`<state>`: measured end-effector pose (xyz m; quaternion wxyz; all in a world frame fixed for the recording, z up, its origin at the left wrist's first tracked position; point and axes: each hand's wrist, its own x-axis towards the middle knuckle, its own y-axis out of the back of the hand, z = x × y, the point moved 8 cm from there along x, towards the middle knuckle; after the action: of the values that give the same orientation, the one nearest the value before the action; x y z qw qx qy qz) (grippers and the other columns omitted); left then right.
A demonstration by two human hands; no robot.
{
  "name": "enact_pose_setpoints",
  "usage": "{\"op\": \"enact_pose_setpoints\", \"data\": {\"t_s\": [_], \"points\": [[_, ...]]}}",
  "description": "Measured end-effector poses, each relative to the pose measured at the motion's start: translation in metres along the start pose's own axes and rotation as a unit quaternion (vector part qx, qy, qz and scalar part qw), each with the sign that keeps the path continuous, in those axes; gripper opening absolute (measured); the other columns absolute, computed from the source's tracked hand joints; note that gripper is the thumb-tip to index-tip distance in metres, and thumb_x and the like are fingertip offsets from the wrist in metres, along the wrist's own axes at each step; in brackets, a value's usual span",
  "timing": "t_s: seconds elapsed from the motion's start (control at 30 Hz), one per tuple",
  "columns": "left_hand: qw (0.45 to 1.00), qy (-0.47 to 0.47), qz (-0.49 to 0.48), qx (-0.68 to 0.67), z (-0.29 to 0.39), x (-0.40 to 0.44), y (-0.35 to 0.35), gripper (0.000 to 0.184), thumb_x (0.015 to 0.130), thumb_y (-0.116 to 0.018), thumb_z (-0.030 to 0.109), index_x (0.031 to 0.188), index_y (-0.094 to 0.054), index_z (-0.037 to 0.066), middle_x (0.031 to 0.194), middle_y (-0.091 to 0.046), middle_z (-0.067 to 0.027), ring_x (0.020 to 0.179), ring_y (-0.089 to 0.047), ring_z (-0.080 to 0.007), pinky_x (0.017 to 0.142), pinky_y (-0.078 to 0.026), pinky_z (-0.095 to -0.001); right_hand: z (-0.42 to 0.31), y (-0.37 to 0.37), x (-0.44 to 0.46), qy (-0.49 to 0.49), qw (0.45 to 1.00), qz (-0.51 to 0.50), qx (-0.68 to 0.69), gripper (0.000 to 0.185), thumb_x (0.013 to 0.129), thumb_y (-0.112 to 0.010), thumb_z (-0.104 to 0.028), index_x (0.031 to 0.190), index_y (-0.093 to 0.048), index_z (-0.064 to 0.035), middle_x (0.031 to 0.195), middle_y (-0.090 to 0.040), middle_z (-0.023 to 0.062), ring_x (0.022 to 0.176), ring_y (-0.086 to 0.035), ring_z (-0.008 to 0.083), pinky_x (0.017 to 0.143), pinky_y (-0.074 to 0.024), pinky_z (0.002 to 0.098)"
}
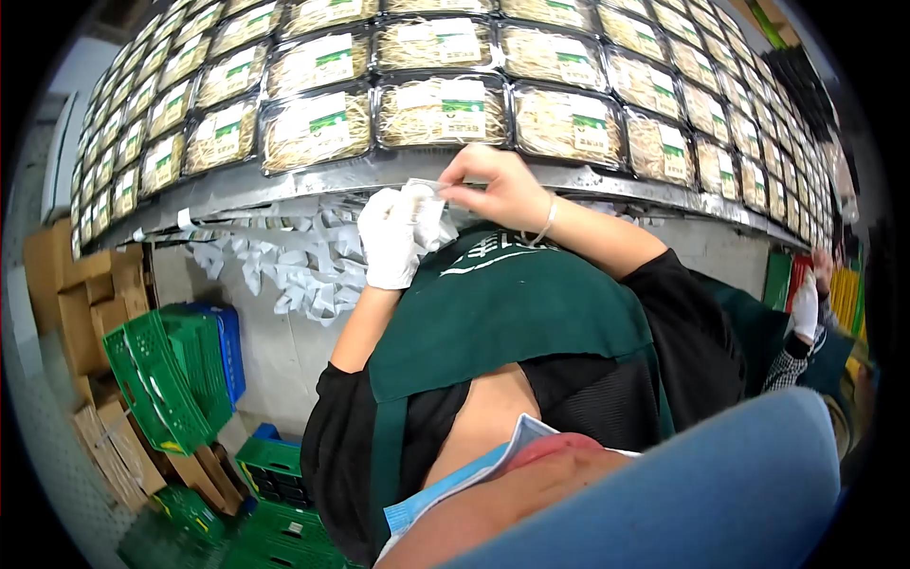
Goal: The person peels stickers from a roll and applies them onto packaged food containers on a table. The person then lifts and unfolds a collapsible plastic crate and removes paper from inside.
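My left hand (pixel 389 242), in a white glove, is closed on a bunch of white label strip (pixel 431 228) in front of my apron. My bare right hand (pixel 502 185), with a bracelet on its wrist, pinches the edge of a small label (pixel 424 190) at the top of that bunch. Just beyond both hands stand rows of clear packs (pixel 442 109) filled with pale thin strands, like bean sprouts. The packs carry labels in green and white. Fine print on the label in my hands is too small to read.
A metal table edge (pixel 284 190) runs in front of me. Crumpled white backing strips (pixel 318 261) hang below it. Green crates (pixel 156 379), a blue crate (pixel 223 356) and cardboard boxes (pixel 85 313) stand at left. Another person's gloved hand (pixel 805 308) is at far right.
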<state>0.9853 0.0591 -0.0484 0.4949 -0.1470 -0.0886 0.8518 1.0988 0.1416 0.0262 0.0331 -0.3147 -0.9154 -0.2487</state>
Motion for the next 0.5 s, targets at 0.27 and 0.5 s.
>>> {"op": "enact_pose_setpoints", "data": {"t_s": [0.27,0.5], "points": [[0.976,0.099,-0.195,0.005,-0.015,-0.008,-0.073,0.013,0.083,-0.048,0.006,0.093,-0.047,-0.001,0.085,-0.058,-0.0104,0.066,-0.057,-0.0122,0.055,-0.047,-0.0228,0.119,0.129,-0.024,-0.213,0.886,0.104,-0.398,0.027,0.075,-0.056,-0.03,0.083,-0.057,-0.0041,0.072,-0.06,0.0121,0.073,-0.058,0.0279,0.068,-0.046,0.0357],[0.977,0.096,-0.188,-0.031,-0.013,-0.008,-0.142,0.022,0.084,-0.049,0.012,0.1,-0.051,-0.003,0.087,-0.06,-0.011,0.07,-0.06,-0.0173,0.063,-0.048,-0.0256,0.106,0.167,-0.061,-0.191,0.901,0.138,-0.365,0.036,0.074,-0.059,-0.033,0.099,-0.053,-0.0083,0.081,-0.057,0.0091,0.079,-0.054,0.0208,0.069,-0.0429,0.0332]]}}
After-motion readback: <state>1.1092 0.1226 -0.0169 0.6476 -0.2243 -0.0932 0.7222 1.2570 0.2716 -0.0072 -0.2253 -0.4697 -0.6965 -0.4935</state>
